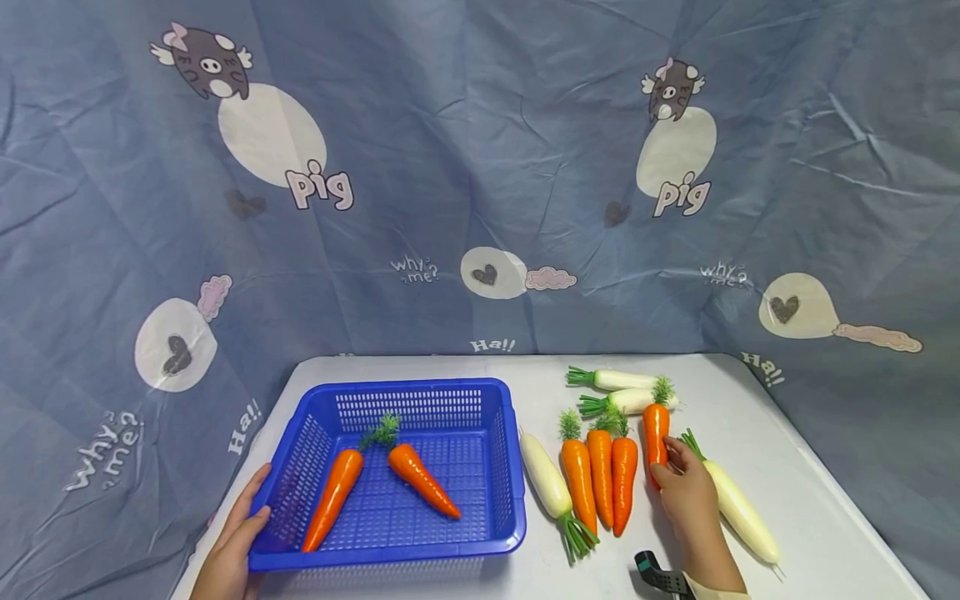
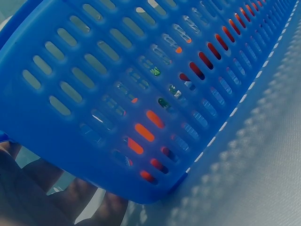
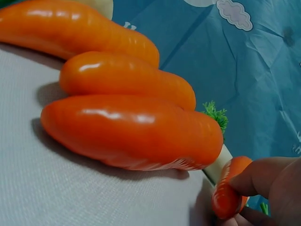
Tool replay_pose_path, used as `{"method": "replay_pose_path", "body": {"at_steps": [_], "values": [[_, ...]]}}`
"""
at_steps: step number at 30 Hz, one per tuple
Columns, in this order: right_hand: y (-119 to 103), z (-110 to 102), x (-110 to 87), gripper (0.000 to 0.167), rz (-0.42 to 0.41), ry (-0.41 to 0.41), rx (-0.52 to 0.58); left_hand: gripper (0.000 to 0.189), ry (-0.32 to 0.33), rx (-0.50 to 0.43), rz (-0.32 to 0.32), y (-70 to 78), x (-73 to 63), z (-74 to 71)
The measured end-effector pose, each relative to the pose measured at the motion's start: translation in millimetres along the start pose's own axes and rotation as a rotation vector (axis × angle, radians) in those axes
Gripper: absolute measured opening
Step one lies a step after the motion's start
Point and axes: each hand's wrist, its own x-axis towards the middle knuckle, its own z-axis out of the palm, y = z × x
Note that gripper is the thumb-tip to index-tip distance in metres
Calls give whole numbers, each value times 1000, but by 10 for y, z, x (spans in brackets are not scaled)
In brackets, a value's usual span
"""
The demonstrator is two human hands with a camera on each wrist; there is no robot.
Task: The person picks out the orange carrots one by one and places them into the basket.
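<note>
White worktop [image 1: 735,408] backed by blue cartoon-pig cloth [image 1: 480,167]

Nearest, the left hand [image 1: 231,542] rests against the left side of a blue plastic basket [image 1: 375,557], its visible fingers fairly straight. A black device [image 1: 660,575] sits by the right wrist. The right hand [image 1: 690,492] pinches the tip end of a carrot [image 1: 656,425] between thumb and fingers; whether that end is off the worktop I cannot tell. Two carrots lie apart inside the basket, one to the left [image 1: 333,498] and one farther right [image 1: 422,479]. Between basket and right hand come a white radish [image 1: 546,475], leaves toward the near edge, and three carrots [image 1: 600,479] side by side, leaves away. Another radish [image 1: 741,512] lies right of the right hand. Farther back, two radishes [image 1: 624,381] lie crosswise, leaves leftward. Behind everything hangs the creased cloth, printed with "pig" and "why me?".
</note>
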Motion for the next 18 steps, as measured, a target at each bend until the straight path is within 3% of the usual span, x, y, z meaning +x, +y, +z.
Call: {"method": "replay_pose_path", "body": {"at_steps": [9, 18], "values": [[-23, 0, -26, 62, 14, -4, 79, 60, 1, -22, 5, 1, -5, 10], [-19, -9, -53, 60, 30, -8, 212, 59, 9, -36, -58, 40, -5, 24]]}}
